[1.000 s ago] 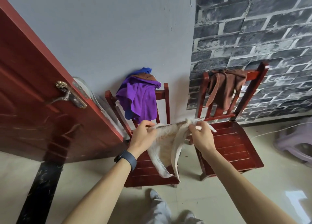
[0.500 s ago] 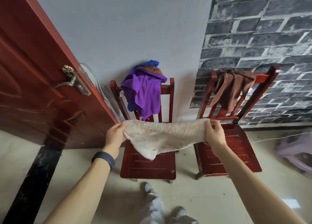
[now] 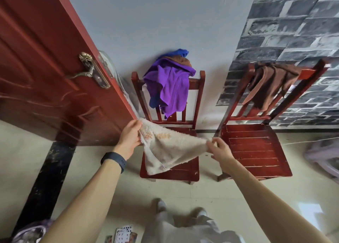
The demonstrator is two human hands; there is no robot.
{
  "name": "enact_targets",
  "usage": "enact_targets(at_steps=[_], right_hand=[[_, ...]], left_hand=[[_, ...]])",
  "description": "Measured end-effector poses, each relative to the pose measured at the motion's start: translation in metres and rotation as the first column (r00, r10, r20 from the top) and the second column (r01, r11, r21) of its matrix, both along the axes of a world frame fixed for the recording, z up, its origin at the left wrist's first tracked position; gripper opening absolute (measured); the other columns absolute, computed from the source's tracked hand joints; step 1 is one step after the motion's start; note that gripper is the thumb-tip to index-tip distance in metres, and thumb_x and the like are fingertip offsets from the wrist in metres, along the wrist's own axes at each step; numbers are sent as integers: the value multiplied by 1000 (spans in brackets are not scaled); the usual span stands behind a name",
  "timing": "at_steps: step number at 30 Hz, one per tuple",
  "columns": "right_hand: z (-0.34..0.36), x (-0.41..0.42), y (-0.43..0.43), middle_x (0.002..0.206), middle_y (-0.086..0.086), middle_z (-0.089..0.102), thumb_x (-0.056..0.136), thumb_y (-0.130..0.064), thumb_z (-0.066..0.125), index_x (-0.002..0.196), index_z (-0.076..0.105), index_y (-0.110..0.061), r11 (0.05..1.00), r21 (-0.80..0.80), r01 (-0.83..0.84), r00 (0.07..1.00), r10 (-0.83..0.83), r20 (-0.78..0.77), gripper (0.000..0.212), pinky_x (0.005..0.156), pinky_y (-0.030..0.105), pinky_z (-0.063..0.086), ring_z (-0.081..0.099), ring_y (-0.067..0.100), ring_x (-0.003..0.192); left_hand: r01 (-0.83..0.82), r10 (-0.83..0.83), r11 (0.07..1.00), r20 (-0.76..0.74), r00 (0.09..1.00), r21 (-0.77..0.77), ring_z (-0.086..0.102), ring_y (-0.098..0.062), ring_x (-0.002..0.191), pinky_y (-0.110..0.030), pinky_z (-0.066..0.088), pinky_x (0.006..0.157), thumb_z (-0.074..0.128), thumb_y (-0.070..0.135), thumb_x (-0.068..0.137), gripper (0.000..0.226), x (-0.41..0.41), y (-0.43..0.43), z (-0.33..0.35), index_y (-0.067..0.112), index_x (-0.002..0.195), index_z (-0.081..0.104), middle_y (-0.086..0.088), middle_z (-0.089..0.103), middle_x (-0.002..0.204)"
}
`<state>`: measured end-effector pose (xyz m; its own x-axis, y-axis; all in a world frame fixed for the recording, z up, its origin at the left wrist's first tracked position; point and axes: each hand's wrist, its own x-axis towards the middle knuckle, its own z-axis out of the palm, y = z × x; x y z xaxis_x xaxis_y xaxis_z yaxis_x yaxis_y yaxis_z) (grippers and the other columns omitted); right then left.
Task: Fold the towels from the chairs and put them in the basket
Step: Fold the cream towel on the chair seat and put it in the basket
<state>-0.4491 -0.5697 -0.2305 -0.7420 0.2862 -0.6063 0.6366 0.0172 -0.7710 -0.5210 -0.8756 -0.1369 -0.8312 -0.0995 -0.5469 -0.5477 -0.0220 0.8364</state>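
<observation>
cream towel [image 3: 172,148] between left grip [image 3: 129,140] and right grip [image 3: 219,150]

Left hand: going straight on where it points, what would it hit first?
Beyond the cream towel it grips, the left hand would probably meet the chair by the door, at its back slats; depth is unclear.

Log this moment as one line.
stage: cream towel held spread | left hand: grips one end | right hand: pinches the other | purple towel, brown towel: not yet folded
</observation>
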Motion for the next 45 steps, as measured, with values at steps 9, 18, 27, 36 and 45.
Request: enact_targets(at_steps=[9,18,27,36,45], right_hand=[[22,-24,-1,96,7,69,90,-27,73,109,69,-10,971,-98,216,966,-228,-125,26,68,29,55,66,19,82],[60,-23,-14,83,-3,73,83,-6,77,104,74,-23,965,256,65,966,4,-259,27,56,6,48,68,-4,65],[43,-6,-31,93,-7,71,86,-17,75,100,73,-40,903,418,100,985,-30,-171,27,61,19,54,69,8,81],[2,41,-37,99,4,74,92,-12,66,111,75,-27,823,560,-96,995,99,25,26,49,5,42,65,7,71],[-35,32,-38,110,10,76,97,-11,58,118,73,-15,649,654,-389,918,329,220,26,87,36,52,69,33,102]], left_hand=[[41,-31,990,71,997,-138,68,-18,87,-28,50,74,52,23,103,24,-4,-55,-36,11,120,64,-11,69,114],[107,-105,994,122,987,-11,62,-26,100,-36,53,81,65,18,94,37,-41,-52,-25,3,127,59,-13,65,112],[569,-731,352,161,663,-743,66,-19,95,-33,53,82,69,18,86,16,-38,-74,-47,29,97,76,6,74,99],[658,-704,443,218,676,-610,66,-13,78,-23,48,68,73,27,84,14,-7,-112,-91,35,95,72,10,72,84],[664,-665,493,249,704,-562,62,15,71,-4,43,64,85,32,75,12,-4,-119,-115,27,84,79,14,75,82]])
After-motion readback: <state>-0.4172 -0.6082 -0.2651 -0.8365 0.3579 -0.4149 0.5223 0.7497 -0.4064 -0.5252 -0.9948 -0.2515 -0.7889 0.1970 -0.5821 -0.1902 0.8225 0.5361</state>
